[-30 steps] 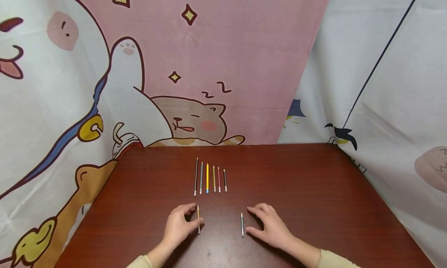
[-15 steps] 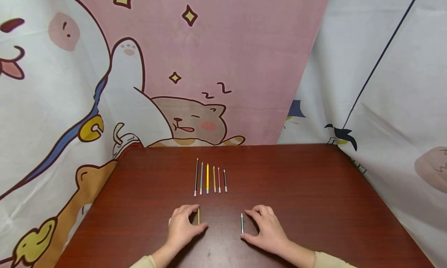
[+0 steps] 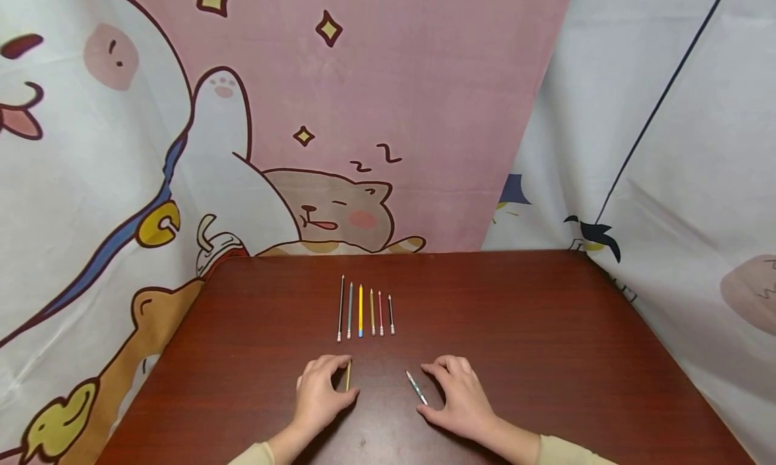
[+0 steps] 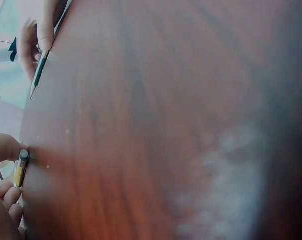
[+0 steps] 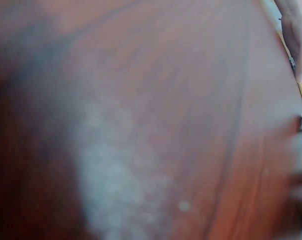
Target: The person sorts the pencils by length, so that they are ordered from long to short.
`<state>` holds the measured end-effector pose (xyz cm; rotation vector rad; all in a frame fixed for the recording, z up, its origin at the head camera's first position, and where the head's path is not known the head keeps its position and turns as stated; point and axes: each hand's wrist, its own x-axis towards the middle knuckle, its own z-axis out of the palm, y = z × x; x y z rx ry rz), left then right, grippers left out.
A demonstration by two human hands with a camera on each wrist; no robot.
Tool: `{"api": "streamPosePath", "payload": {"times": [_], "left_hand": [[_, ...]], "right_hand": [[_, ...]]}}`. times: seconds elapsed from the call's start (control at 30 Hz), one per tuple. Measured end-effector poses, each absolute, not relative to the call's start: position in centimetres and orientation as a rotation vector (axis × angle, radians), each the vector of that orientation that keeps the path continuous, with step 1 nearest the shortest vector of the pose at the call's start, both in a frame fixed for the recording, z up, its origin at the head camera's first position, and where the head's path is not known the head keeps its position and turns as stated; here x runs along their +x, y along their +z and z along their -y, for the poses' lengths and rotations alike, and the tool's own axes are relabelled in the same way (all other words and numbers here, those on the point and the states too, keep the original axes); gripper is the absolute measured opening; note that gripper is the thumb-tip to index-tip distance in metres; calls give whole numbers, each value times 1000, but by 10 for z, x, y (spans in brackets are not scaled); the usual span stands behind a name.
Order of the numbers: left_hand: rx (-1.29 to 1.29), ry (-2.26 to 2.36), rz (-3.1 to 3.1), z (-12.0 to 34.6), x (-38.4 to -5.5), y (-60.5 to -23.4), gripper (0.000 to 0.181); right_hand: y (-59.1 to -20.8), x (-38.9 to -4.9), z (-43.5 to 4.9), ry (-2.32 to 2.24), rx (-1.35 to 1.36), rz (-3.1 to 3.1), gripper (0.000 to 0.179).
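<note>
Most of your head view is cloth, printed with cartoon animals and hung behind the brown table. Over its near part your left hand and right hand face each other, well apart. Beyond them six pencils lie side by side in a row, longest at your left, unchanged. Your left thumb and index finger are bowed, with the yellow pencil between them and seemingly pinched; it points almost straight away from you, slightly nearer the middle than half a second ago. Your right fingers are curved with a wide gap, and only the thumb sits at the near end of the green pencil; whether it presses there I cannot tell. That pencil shows the main change: it pointed straight away from you, and now its tip has swung left, so it lies slanted between your hands. For the work in hand, I judge the green pencil is being turned rather than firmly held, while the yellow one seems under control.
</note>
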<state>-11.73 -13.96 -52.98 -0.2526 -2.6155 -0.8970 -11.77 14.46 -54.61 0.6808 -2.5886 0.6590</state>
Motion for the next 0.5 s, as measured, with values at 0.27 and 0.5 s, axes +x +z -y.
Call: {"api": "streamPosePath", "payload": {"times": [0.27,0.5], "left_hand": [[-275,-927,2607,143,-124,-530,45],[-330,-975,2573,147,-129,-532,39]], "right_hand": [[-545,-123,-147,708,699,2550,57],[-545,-128,-147,748,748,2478,46]]}}
